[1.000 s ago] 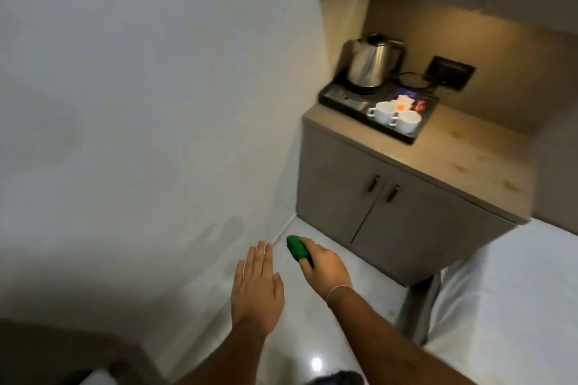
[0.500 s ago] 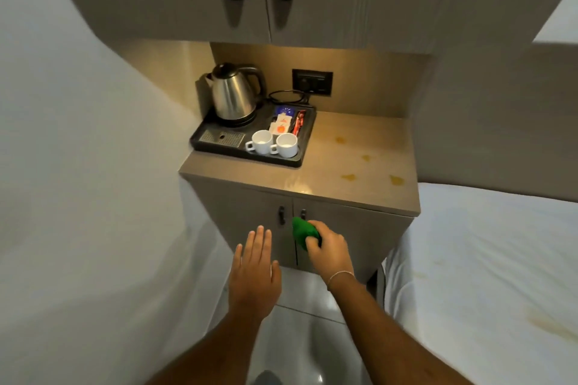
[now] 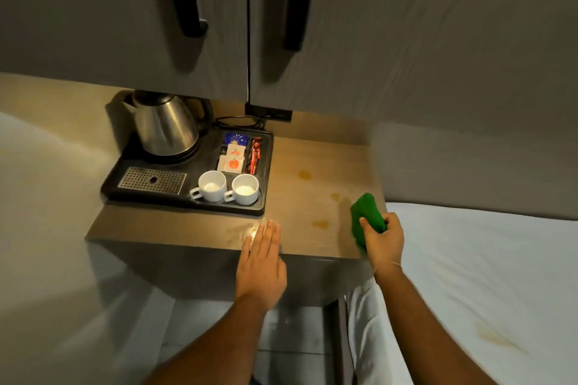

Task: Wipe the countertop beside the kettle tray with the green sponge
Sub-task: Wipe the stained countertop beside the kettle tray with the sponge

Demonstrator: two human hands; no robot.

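My right hand (image 3: 383, 241) grips the green sponge (image 3: 366, 219), fingers clenched around it, at the countertop's (image 3: 312, 197) right front corner, well to the right of the kettle tray (image 3: 266, 178). My left hand (image 3: 261, 266) lies flat, fingers released and extended, fingertips over the counter's front edge just in front of the tray's right end. Three yellowish stains (image 3: 319, 223) mark the surface between tray and sponge. On the tray: kettle (image 3: 165, 125), two white cups (image 3: 228, 187), sachets (image 3: 234, 153).
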